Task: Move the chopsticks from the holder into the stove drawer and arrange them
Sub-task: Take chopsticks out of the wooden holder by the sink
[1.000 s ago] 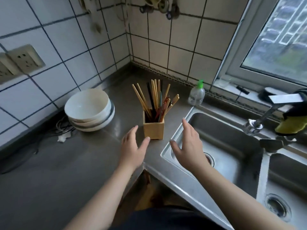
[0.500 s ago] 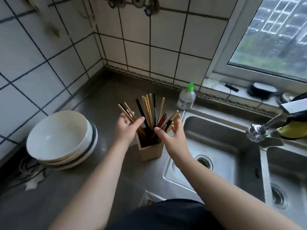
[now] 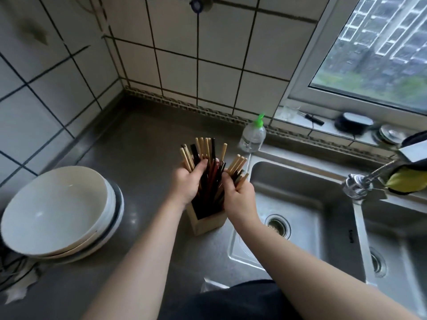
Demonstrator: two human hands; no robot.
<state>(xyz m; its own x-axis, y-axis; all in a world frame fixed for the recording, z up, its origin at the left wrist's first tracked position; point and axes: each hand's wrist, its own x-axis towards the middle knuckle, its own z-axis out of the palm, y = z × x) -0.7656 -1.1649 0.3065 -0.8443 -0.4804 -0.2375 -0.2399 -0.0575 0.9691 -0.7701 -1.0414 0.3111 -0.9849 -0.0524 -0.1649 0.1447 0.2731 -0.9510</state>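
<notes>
A square wooden holder (image 3: 208, 224) stands on the steel counter just left of the sink. Several chopsticks (image 3: 209, 155), pale wood, black and red, stick up out of it. My left hand (image 3: 188, 181) is closed around the left side of the bundle, thumb across the sticks. My right hand (image 3: 239, 196) grips the right side of the bundle, with a few pale tips fanning out above its fingers. The chopsticks' lower ends are still inside the holder. No stove drawer is in view.
A stack of white bowls (image 3: 57, 213) sits on the counter (image 3: 143, 144) to the left, with cables beside it. A clear soap bottle with a green pump (image 3: 253, 135) stands behind the holder. The double sink (image 3: 300, 218) and faucet (image 3: 360, 183) lie to the right.
Both hands came up from beside the holder and closed around the chopstick bundle from either side. The view moved closer and tilted down over the holder.
</notes>
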